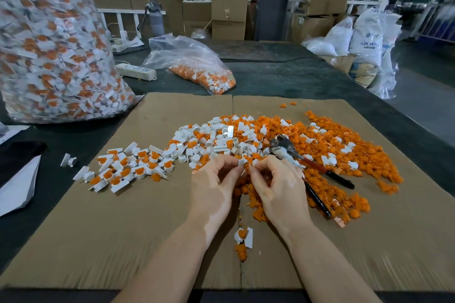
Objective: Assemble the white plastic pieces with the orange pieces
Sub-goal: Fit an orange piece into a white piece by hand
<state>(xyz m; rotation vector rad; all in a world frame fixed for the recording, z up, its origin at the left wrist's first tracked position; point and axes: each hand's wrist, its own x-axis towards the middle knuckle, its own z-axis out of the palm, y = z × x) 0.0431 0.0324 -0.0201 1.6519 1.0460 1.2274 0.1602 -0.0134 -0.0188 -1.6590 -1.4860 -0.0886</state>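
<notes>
Loose white plastic pieces (pixel 216 139) and orange pieces (pixel 344 152) lie heaped on a flat cardboard sheet (pixel 123 229). To the left sits a cluster of assembled white-and-orange pieces (pixel 128 167). My left hand (pixel 214 184) and my right hand (pixel 275 184) meet at the heap's near edge. Their fingertips pinch a small white piece (pixel 242 162) and a small orange piece (pixel 246 166) between them. One assembled piece (pixel 243 236) lies between my forearms.
Pliers with red-black handles (pixel 307 165) lie in the orange heap to the right of my hands. A big clear bag of assembled pieces (pixel 54 44) stands at the left. A smaller bag of orange pieces (pixel 202 74) and a power strip (pixel 135 71) lie behind the cardboard.
</notes>
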